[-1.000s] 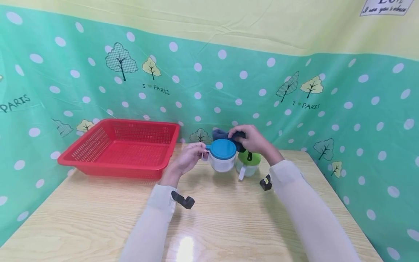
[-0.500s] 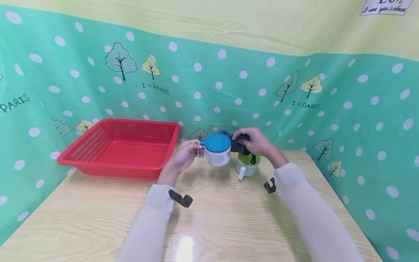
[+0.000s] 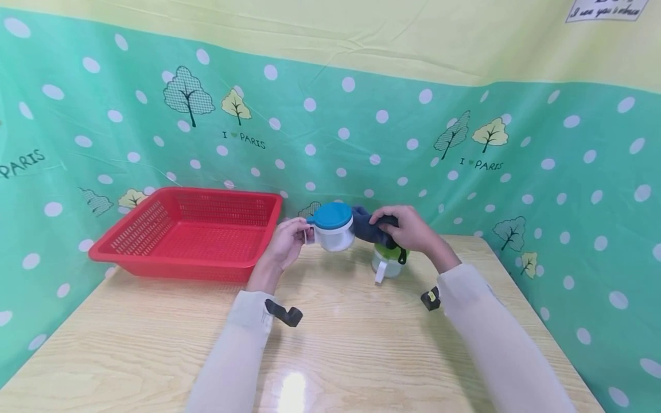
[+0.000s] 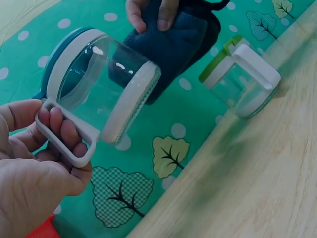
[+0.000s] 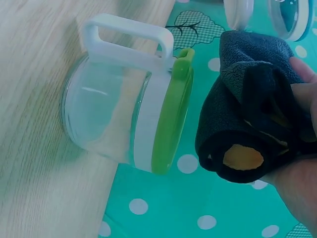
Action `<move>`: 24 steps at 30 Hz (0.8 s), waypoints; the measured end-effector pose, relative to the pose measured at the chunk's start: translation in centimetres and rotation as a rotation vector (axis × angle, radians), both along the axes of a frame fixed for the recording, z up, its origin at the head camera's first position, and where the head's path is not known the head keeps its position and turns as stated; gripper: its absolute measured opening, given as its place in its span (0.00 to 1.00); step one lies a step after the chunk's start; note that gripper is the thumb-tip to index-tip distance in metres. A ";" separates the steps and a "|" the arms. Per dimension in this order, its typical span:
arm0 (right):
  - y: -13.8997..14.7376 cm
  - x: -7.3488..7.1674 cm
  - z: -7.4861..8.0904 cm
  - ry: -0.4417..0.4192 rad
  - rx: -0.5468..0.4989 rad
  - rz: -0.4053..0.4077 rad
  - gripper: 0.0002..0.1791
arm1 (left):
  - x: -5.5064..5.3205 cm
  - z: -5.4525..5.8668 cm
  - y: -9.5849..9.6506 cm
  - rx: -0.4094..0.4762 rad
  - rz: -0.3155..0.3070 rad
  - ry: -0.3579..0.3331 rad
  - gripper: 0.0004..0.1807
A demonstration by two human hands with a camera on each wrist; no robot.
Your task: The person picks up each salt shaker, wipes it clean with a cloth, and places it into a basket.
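My left hand [image 3: 286, 244] grips the white handle of a clear glass jar [image 3: 334, 237] with a blue lid, raised above the table and slightly tilted in the head view. In the left wrist view several fingers pass through the handle loop [image 4: 69, 130]. A dark blue cloth [image 3: 365, 227] with black trim and a hanging loop is pinched in my right hand [image 3: 407, 228]. The cloth [image 4: 166, 52] lies against or just behind the jar's side; whether they touch, I cannot tell. A second glass jar [image 5: 106, 101], green-lidded and white-handled, stands on the table below my right hand.
A red perforated plastic basket [image 3: 181, 267] stands at the back left of the light wooden table [image 3: 341, 344]. Behind the table hangs a green dotted curtain [image 3: 310, 149], close to the jars. A black camera mount sits on each wrist.
My left hand has carried the blue-lidded jar up and to the left. My right hand with the cloth has shifted slightly right and down. The green-lidded jar stays in place.
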State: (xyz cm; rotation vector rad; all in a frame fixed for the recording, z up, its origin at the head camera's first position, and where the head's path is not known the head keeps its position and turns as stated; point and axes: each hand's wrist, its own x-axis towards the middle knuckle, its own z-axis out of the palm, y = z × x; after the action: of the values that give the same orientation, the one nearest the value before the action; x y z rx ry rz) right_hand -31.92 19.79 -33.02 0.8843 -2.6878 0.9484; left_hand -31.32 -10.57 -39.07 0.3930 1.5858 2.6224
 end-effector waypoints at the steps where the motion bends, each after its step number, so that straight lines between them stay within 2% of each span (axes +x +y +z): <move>1: 0.0 0.2 0.0 0.004 0.004 0.000 0.14 | 0.0 -0.1 0.0 0.002 0.006 -0.006 0.15; 11: 0.1 1.8 0.2 0.073 0.024 0.058 0.15 | -0.3 -0.5 0.2 -0.006 0.095 -0.013 0.16; 17: -0.3 2.7 0.1 0.087 0.049 0.093 0.16 | -0.5 -0.6 0.4 -0.046 0.120 -0.022 0.14; 24: -0.8 3.1 0.4 0.104 0.017 0.135 0.15 | -0.4 -0.6 0.3 -0.093 0.134 -0.003 0.13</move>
State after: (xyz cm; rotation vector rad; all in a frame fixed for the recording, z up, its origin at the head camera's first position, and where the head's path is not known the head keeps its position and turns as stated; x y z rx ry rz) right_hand -28.78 19.00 -32.61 1.0985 -2.5803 0.8802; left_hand -31.73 -10.28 -39.67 0.2872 1.7842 2.6290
